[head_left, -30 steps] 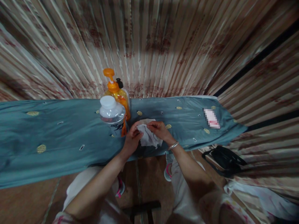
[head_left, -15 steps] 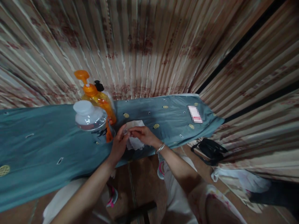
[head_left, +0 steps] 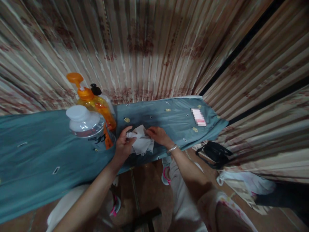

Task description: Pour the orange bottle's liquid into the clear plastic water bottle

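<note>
A crumpled white sheet (head_left: 142,141), paper or thin cloth, lies over the near part of the teal-covered table, with folds and a ragged lower edge. My left hand (head_left: 123,145) grips its left side between thumb and curled fingers. On the opposite side, my right hand (head_left: 159,135), with a silver bracelet at the wrist, pinches the upper right edge. Whether anything small lies inside the folds is hidden. Close to the left of my left hand stands a big clear bottle with a white cap (head_left: 78,113).
Behind the clear bottle stand an orange pump bottle (head_left: 102,111) and a black-topped bottle (head_left: 96,89). A blurred pink-and-white item (head_left: 199,116) lies on the teal cloth (head_left: 38,135) at right. Pleated curtains (head_left: 145,48) surround the table. A black bag (head_left: 216,154) sits below right.
My hands were together over the sheet, with something small and pale at the left fingertips. They have moved apart, the right hand going right, and the sheet is now spread between them.
</note>
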Action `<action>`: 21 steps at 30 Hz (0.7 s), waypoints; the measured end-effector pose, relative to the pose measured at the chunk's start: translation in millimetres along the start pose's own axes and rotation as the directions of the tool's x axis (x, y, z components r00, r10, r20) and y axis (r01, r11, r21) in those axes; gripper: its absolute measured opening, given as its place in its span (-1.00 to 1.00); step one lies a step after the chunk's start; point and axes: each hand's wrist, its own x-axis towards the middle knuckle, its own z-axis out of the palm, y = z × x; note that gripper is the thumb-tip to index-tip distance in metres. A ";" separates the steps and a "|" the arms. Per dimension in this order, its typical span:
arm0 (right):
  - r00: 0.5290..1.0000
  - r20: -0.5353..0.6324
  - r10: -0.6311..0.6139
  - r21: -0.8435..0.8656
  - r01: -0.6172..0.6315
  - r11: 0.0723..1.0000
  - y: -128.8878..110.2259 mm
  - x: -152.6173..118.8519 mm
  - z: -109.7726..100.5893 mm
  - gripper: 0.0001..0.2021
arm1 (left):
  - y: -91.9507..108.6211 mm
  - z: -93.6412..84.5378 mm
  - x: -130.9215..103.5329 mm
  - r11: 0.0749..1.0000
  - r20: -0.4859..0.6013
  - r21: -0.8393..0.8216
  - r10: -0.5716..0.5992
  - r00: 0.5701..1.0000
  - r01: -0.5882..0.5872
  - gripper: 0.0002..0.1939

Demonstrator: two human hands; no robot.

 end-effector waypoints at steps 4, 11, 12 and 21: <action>0.998 0.008 0.060 0.063 -0.061 0.996 4.2 -0.5 -6.3 -0.72 | 9.4 5.4 -8.6 0.997 0.029 -0.076 -0.024 0.999 0.026 -0.31; 0.971 0.196 0.134 0.417 -0.206 0.885 8.4 -5.4 0.3 -0.61 | 17.9 2.8 -10.3 0.980 0.033 -0.193 -0.050 0.998 0.056 -0.30; 0.970 0.205 0.133 0.473 -0.217 0.854 8.6 -5.7 1.3 -0.62 | 18.9 1.1 -9.8 0.978 0.029 -0.202 -0.053 0.998 0.058 -0.31; 0.987 0.067 0.144 0.758 -0.144 0.636 12.0 -2.2 -30.2 -0.52 | 16.3 -5.4 -5.5 0.979 -0.026 -0.197 -0.048 0.998 0.042 -0.36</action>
